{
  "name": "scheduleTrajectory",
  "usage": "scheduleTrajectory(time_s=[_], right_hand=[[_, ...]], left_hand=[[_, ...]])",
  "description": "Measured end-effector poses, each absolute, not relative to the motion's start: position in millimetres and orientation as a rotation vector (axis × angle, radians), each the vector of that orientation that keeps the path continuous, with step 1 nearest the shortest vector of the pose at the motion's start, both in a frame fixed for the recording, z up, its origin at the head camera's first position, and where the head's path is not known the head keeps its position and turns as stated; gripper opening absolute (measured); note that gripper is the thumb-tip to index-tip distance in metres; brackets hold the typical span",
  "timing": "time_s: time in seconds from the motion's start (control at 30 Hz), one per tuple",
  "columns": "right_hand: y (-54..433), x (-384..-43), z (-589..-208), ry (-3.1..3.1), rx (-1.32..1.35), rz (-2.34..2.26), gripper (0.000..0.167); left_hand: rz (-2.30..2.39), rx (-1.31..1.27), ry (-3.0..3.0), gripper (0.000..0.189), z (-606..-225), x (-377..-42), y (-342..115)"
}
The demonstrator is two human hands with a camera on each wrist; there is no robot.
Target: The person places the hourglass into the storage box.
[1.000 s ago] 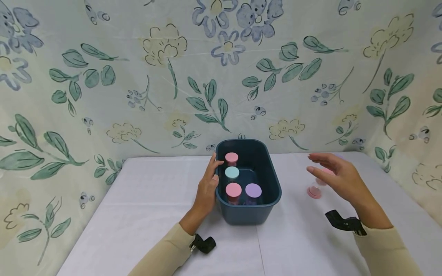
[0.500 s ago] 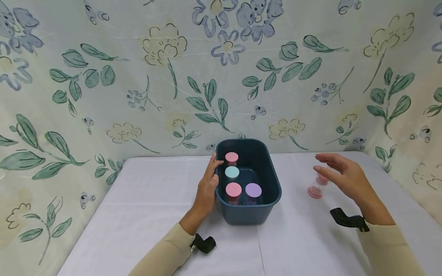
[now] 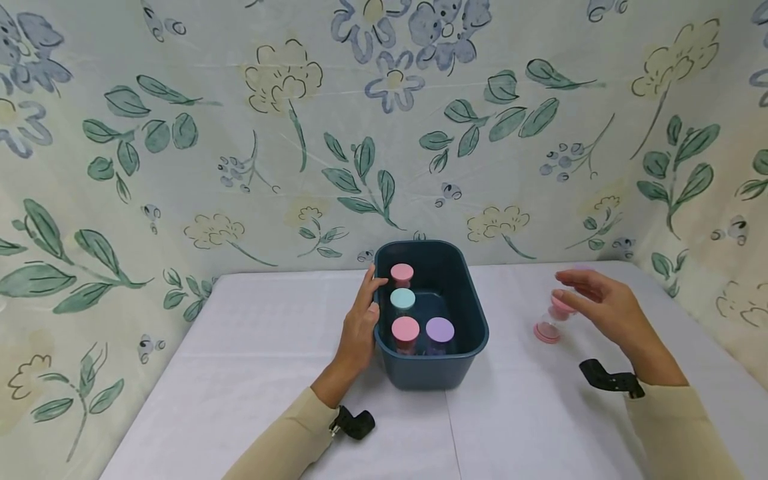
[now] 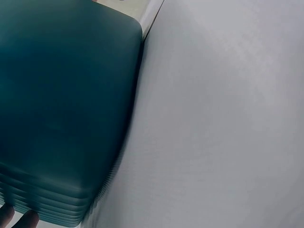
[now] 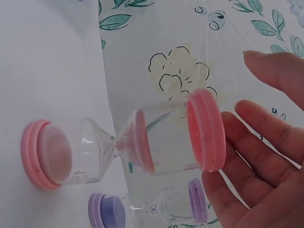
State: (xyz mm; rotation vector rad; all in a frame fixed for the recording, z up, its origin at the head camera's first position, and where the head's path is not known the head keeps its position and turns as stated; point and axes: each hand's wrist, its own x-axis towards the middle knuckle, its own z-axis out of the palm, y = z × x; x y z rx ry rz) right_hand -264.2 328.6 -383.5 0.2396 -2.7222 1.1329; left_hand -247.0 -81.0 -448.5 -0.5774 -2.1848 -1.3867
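A pink-capped sand timer (image 3: 548, 331) stands on the table at the right. My right hand (image 3: 606, 310) hovers at its top with fingers curved loosely and thumb apart. In the right wrist view, the fingers lie close behind the timer's upper pink cap (image 5: 209, 130), while pink sand shows in both bulbs. Behind it stands a purple-capped sand timer (image 5: 197, 202), mostly hidden by the hand in the head view. My left hand (image 3: 358, 327) rests along the left wall of a dark blue bin (image 3: 432, 373), its fingertips at the rim.
Inside the bin stand several sand timers: a pink one (image 3: 402, 273) at the back, a light blue one (image 3: 403, 299), another pink one (image 3: 405, 329) and a purple one (image 3: 440, 330) at the front. A floral cloth (image 3: 384, 133) hangs behind the white table (image 3: 258, 373).
My right hand has moved slightly right, uncovering more of the pink sand timer. The left hand and the bin have stayed in place.
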Motion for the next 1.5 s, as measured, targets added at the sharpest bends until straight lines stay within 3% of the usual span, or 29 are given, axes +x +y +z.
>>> scheduleTrajectory(time_s=[0.43, 0.93, 1.5], right_hand=[[339.5, -270.0, -398.5, -2.781, 0.356, 1.133, 0.055], [353.4, -273.6, -405.3, -2.930, 0.276, 1.195, 0.071], [357.9, -276.8, -416.1, -2.912, 0.316, 1.337, 0.066]], left_hand=[[-1.398, -0.568, -2.189, 0.047, -448.3, -247.2, -80.7], [-1.392, -0.571, -2.188, 0.049, -450.6, -248.8, -81.8], [-1.391, -0.573, -2.182, 0.048, -449.0, -246.5, -81.4]])
